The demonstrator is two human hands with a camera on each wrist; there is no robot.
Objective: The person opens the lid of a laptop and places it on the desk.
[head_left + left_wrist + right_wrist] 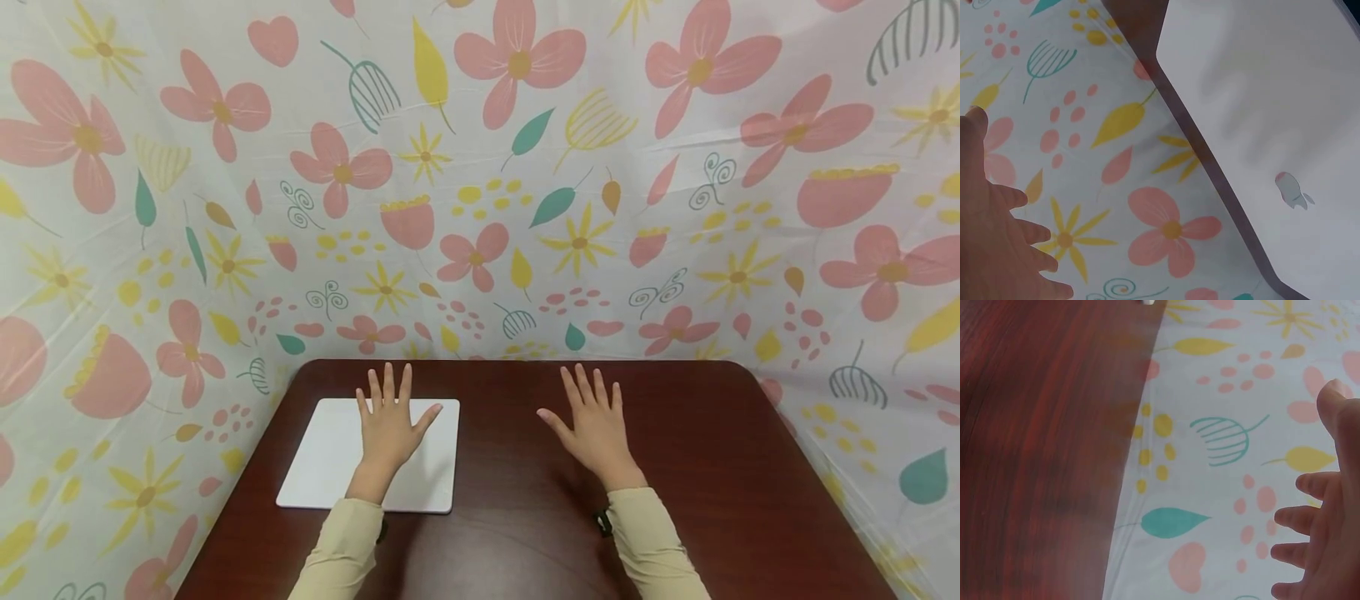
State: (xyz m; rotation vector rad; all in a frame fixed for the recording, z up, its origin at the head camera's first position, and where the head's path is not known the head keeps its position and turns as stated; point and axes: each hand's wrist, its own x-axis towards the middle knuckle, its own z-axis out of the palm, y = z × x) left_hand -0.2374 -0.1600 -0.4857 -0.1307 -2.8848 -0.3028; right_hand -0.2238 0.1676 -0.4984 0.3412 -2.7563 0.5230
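A closed silver-white laptop (322,458) lies flat on the left part of the dark red-brown table. Its lid bears a shiny apple logo (1290,190) in the left wrist view. Above the lid my left hand (387,435) is held with fingers spread, and a soft shadow falls below it. My right hand (598,433) hovers over the table's right half, also spread and holding nothing; the laptop is off to its left. In the wrist views, the left hand (1000,231) and the right hand (1335,531) show straight, parted fingers.
The wooden table (517,500) has rounded far corners. A white curtain (480,192) printed with pink flowers and yellow and green leaves surrounds its back and sides. Light sleeves (341,537) cover both forearms, and a dark band (603,522) shows at the right wrist.
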